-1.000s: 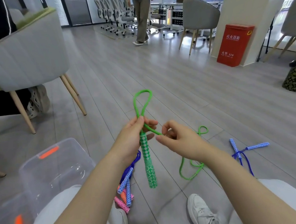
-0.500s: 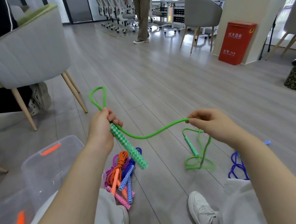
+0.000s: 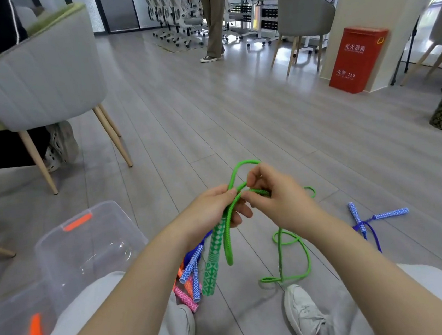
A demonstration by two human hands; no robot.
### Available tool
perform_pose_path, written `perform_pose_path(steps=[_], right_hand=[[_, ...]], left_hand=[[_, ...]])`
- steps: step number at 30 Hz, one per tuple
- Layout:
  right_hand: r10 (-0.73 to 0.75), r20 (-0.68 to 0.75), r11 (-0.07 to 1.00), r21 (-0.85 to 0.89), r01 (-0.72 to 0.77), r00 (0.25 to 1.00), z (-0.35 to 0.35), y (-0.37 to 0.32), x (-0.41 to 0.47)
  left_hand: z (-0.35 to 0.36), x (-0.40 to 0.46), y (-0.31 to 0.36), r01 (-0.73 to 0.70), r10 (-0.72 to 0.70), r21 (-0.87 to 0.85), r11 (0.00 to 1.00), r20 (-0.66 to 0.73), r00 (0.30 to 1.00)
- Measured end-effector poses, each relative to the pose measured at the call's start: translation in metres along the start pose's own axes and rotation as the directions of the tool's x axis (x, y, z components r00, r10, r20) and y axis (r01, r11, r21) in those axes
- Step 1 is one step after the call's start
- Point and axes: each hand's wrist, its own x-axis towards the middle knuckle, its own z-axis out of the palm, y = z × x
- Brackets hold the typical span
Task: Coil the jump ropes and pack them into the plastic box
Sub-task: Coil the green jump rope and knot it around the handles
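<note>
the left hand (image 3: 213, 211) is curled around the green jump rope (image 3: 294, 255), gripping the top of its green patterned handle (image 3: 213, 261) together with the gathered cord; the handle hangs down from the fist, and a short loop of cord hangs just beside it. a second loop (image 3: 239, 169) stands up above the two hands. the right hand (image 3: 275, 199) is close against the left, its thumb and forefinger pinching the green cord where it crosses toward the left fingers. the rest of that rope trails down from the right hand to the floor, lying in loose curves in front of a white shoe (image 3: 303, 314), with another bend showing on the floor beyond the right wrist.

below the left forearm lies a bundle of other ropes (image 3: 190, 277) with blue, pink and orange patterned handles, on the floor just beside the person's left leg. a blue jump rope (image 3: 367, 223) lies uncoiled on the floor to the right, well apart from the hands. the clear plastic box (image 3: 86, 247) with orange latches sits on the floor to the left.

the floor (image 3: 208, 114) is grey wood-look planks. a grey armchair (image 3: 41, 77) with pale wooden legs stands at left, a red bin (image 3: 356, 60) against a pillar at right, and a standing person (image 3: 212, 18) near office chairs in the background.
</note>
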Motion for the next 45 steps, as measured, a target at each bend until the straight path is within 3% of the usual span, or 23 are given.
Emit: perform_pose_path(steps=[3,8,11,14,17,21,24,29,32,37,41,45], right_hand=[[-0.002,-0.011,0.998,-0.064,0.001,1.000,0.000,-0.001,0.000],[0.037,0.005,0.986,-0.163,-0.036,0.999,-0.002,0.003,-0.001],[0.077,0.003,0.981,-0.180,-0.076,0.997,-0.006,0.006,-0.001],[0.093,-0.010,0.992,-0.085,-0.093,0.996,-0.017,0.008,0.002],[0.138,-0.001,0.990,-0.036,-0.138,0.990,-0.034,0.015,0.006],[0.194,-0.032,0.980,-0.042,-0.195,0.980,-0.058,0.029,0.008],[0.238,-0.071,0.969,-0.052,-0.242,0.969,-0.075,0.037,0.009],[0.222,-0.166,0.967,0.162,-0.196,0.961,-0.067,0.023,0.010],[0.126,-0.100,0.969,0.227,-0.101,0.987,-0.047,0.006,0.006],[-0.044,-0.008,0.998,0.053,0.044,0.999,-0.010,-0.003,0.000],[-0.034,0.072,0.998,-0.053,0.038,0.997,0.005,-0.010,-0.005],[-0.024,0.096,0.994,-0.107,0.034,0.995,0.012,-0.013,-0.007]], left_hand=[[0.003,0.000,0.000,0.039,-0.035,-0.088,0.995,0.053,0.998],[0.000,-0.002,-0.003,0.029,-0.044,0.133,0.991,0.117,0.992],[-0.002,-0.002,-0.003,-0.001,-0.012,0.144,0.990,0.090,0.996],[-0.004,-0.002,0.001,-0.030,0.030,-0.004,1.000,0.034,0.999],[-0.011,0.004,0.005,-0.092,0.081,-0.257,0.962,-0.052,0.995],[-0.036,0.014,0.010,-0.264,0.081,-0.570,0.778,-0.326,0.942],[-0.054,0.015,0.012,-0.345,0.054,-0.645,0.682,-0.426,0.903],[-0.044,0.011,0.011,-0.213,0.055,-0.552,0.807,-0.288,0.956],[-0.027,0.012,0.008,-0.129,0.020,-0.506,0.853,-0.216,0.976],[-0.011,0.015,-0.002,-0.071,0.037,-0.381,0.922,-0.095,0.995],[-0.012,0.010,-0.015,-0.151,0.147,-0.103,0.983,-0.046,0.988],[-0.009,0.006,-0.015,-0.195,0.194,-0.001,0.981,-0.070,0.979]])
